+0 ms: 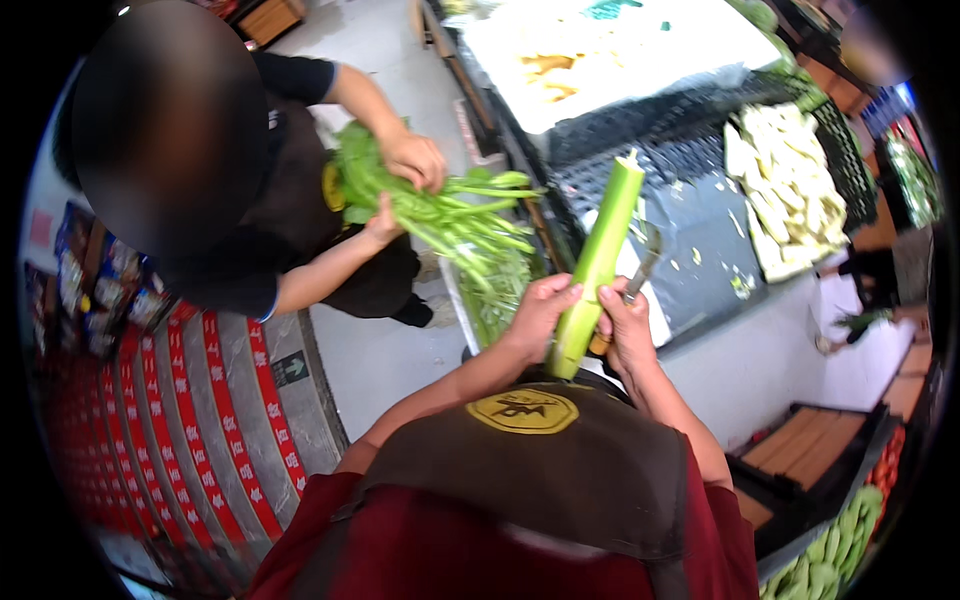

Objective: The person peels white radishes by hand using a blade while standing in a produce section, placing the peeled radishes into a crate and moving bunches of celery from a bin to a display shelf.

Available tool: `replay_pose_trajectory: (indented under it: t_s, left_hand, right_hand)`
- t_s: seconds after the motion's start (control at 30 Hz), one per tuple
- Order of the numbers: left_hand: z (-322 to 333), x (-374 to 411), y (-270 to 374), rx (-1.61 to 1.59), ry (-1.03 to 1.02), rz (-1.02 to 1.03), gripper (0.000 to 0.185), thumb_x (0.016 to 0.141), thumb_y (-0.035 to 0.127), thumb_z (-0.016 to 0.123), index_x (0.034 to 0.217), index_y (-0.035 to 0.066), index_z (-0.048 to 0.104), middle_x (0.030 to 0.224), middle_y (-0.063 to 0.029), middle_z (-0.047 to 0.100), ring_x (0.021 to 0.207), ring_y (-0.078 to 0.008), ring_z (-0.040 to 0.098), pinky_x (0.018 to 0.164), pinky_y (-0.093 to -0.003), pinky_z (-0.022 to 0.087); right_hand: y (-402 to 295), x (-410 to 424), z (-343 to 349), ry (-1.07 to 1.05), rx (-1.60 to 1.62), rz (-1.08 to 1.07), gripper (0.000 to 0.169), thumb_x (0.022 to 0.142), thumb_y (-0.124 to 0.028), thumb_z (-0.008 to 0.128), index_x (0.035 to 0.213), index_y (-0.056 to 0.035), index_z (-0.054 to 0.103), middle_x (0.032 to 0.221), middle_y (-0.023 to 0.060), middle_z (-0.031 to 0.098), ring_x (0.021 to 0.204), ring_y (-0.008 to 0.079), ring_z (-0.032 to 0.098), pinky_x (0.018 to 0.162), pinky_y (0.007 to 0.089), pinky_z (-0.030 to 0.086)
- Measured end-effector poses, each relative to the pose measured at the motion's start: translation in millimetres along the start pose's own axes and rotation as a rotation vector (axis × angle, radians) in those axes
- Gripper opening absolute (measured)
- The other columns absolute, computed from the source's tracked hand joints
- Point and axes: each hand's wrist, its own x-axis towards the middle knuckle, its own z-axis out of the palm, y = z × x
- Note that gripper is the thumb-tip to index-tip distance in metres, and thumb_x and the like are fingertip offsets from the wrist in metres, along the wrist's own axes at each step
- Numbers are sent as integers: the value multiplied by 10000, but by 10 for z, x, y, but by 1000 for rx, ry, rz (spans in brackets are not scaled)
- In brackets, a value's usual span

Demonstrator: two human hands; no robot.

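A long, thick green stalk, likely celtuce (600,259), slants upward in front of my apron. My left hand (546,311) grips its lower part from the left side. My right hand (624,322) presses against the stalk from the other side, thumb on its surface, and also holds a knife (643,268) with a curved metal blade pointing up and an orange-brown handle partly hidden by the fingers. The stalk's top end is pale and cut. Beyond it lies a black crate (682,232) lined with dark sheeting, with pale scraps scattered on it.
At the left, a co-worker (300,202) holds leafy green stems (450,210) over a container of greens (491,300). Pale peeled vegetables (791,191) are heaped at the crate's right. A white-covered display (622,52) stands beyond. Steps with red strips (217,420) lie lower left.
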Motion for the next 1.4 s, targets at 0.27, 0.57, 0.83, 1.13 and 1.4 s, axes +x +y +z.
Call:
replay_pose_trajectory:
  t_s: [0.27, 0.57, 0.83, 1.13, 1.4]
  left_hand:
    - [153, -15, 37, 1, -41, -45, 267, 965, 166, 477, 1098, -38, 587, 873, -111, 671, 738, -165, 646, 727, -288, 520]
    - [236, 19, -11, -169, -26, -46, 288, 989, 198, 431, 1132, -30, 531, 983, -139, 648, 771, -190, 653, 734, -303, 530]
    - [215, -96, 121, -131, -110, -96, 282, 965, 199, 494, 1131, -26, 529, 1024, -114, 641, 863, -163, 635, 773, -311, 512]
    - [73, -85, 64, 395, 66, 175, 171, 850, 34, 633, 1015, 0, 603, 918, -37, 637, 826, -72, 585, 718, -232, 472]
    - [-84, -335, 230, 518, -68, 250, 90, 843, 9, 636, 931, -6, 622, 829, -11, 636, 738, -47, 574, 656, -208, 462]
  right_hand:
    - [-12, -79, -73, -63, 233, 3, 180, 893, -186, 644, 793, -119, 511, 615, -52, 485, 476, 32, 393, 474, 185, 321]
    - [-92, -86, -56, -24, 185, 10, 187, 891, -187, 649, 777, -111, 521, 583, -54, 464, 474, 36, 393, 488, 202, 336]
    - [-89, -114, -117, -116, 293, 145, 144, 849, -132, 691, 841, -73, 560, 627, -34, 522, 500, 44, 439, 492, 195, 346]
    - [-119, -140, 109, 238, -607, -451, 296, 770, -50, 727, 1042, 7, 625, 875, -1, 610, 589, 8, 483, 510, 169, 391]
    - [-97, -378, 457, 339, -644, -320, 171, 767, -34, 647, 927, 26, 640, 734, -1, 611, 576, 24, 501, 511, 182, 403]
